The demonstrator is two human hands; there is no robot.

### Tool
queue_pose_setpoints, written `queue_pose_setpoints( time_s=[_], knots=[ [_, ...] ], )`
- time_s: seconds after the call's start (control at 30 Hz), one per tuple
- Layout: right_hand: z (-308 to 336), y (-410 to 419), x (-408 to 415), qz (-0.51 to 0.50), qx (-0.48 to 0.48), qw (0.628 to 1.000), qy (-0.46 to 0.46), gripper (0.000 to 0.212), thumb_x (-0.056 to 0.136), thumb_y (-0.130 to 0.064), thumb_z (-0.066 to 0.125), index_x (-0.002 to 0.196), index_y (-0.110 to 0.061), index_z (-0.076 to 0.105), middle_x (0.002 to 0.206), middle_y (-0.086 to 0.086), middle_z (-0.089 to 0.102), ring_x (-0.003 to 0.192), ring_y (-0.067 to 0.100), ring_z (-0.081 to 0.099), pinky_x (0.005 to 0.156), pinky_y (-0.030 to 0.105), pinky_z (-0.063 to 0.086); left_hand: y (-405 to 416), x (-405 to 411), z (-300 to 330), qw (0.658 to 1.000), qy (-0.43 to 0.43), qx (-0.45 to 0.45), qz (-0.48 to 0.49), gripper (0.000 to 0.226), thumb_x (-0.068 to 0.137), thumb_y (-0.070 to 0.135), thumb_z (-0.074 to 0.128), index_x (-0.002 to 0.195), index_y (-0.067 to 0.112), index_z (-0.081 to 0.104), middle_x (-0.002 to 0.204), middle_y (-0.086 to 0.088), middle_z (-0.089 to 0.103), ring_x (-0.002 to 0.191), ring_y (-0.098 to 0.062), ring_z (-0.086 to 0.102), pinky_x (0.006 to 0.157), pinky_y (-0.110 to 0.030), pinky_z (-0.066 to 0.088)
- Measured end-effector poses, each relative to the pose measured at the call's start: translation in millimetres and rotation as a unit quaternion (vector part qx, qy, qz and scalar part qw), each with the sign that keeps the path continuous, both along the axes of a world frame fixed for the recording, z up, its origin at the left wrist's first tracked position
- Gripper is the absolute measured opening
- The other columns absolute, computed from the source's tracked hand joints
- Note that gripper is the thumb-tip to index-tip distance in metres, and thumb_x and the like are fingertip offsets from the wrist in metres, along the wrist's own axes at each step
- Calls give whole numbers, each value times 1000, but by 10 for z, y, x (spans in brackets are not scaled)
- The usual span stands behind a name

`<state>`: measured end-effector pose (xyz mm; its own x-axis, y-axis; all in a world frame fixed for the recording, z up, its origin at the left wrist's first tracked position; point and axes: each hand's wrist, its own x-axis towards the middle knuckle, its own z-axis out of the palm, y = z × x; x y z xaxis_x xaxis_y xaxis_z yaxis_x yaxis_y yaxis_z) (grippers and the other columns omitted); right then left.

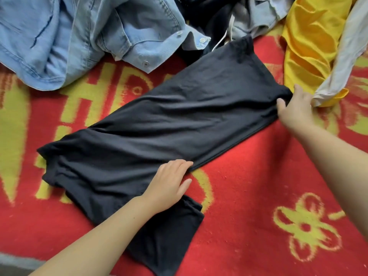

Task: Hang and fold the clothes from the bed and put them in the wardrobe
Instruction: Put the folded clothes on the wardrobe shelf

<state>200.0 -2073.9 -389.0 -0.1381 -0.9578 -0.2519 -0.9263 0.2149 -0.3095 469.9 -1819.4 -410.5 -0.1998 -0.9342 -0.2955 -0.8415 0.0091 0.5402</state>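
Black garment [179, 120] is lying folded lengthwise, diagonal across the red and yellow blanket [258, 176], one sleeve sticking out near you at the bottom. Your left hand [169, 182] is pressing flat on its near edge, fingers straight and spread. Your right hand [294, 110] is pinching the far right corner, thumb on top and fingers curled under the fabric. Denim jacket [79, 36] is sitting crumpled at top left, yellow garment [310, 46] at top right, just beside your right hand.
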Motion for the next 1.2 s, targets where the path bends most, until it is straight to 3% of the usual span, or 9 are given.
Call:
queue_pose_setpoints(
  time_s=[0.17,0.4,0.5,0.57,0.73,0.83,1.0,1.1,1.2],
  knots=[
    [56,1213,594,122,-53,986,-97,60,92,-12,57,145,1,31,145,26,32,135,39,31,113,39,22,737,417,190,997,-67,-26,-15,55,83,20,58,136,5,50,137,-13,51,125,-29,51,107,-46,37],
    [5,2990,1184,117,299,928,-188,56,87,-36,66,134,-19,41,110,2,61,106,26,59,82,27,39,1749,1030,202,959,-162,52,-226,98,54,48,75,143,17,45,151,-14,36,137,-27,38,111,-42,35],
    [-30,3010,1245,110,359,914,-153,17,86,-32,68,90,-25,53,85,-6,61,85,18,60,65,27,34,1785,1061,132,964,-157,34,-211,99,46,39,79,138,17,51,147,-12,41,134,-25,44,103,-47,43],
    [39,2934,1220,104,400,897,-159,21,88,-23,66,70,-24,55,74,-6,58,71,12,54,60,26,34,1842,1008,83,970,-149,17,-193,93,48,35,79,136,17,54,145,-10,46,131,-23,47,101,-46,45],
    [524,2669,1335,-84,550,745,-368,7,93,-10,56,91,-10,63,77,5,70,62,13,67,51,21,52,1779,933,92,991,-99,12,-90,79,55,37,85,128,18,61,131,1,60,115,-14,61,87,-31,52],
    [716,2486,1734,-252,514,680,-458,9,91,-5,55,86,-3,62,72,13,71,58,21,71,42,22,52,1642,1003,87,999,20,47,10,56,70,11,70,125,16,62,126,3,63,113,-16,59,90,-31,47],
    [705,2264,2501,-359,363,547,-663,20,98,-17,48,103,0,58,96,19,72,81,26,73,58,32,59,1229,1432,129,860,275,192,385,12,90,7,56,84,16,63,78,1,60,74,-12,53,70,-26,39],
    [595,2293,2743,-281,291,620,-672,27,100,-23,48,125,-14,47,118,17,64,96,26,70,73,35,59,1185,1832,181,804,305,222,460,13,96,15,52,85,18,57,75,-2,60,64,-13,55,60,-23,47],
    [456,2687,2924,-34,226,866,-445,24,96,-10,52,120,-12,54,117,17,64,98,20,66,84,30,55,1213,2200,268,894,183,129,389,8,95,13,53,89,18,56,79,-1,60,68,-15,56,63,-20,45]
  ],
)
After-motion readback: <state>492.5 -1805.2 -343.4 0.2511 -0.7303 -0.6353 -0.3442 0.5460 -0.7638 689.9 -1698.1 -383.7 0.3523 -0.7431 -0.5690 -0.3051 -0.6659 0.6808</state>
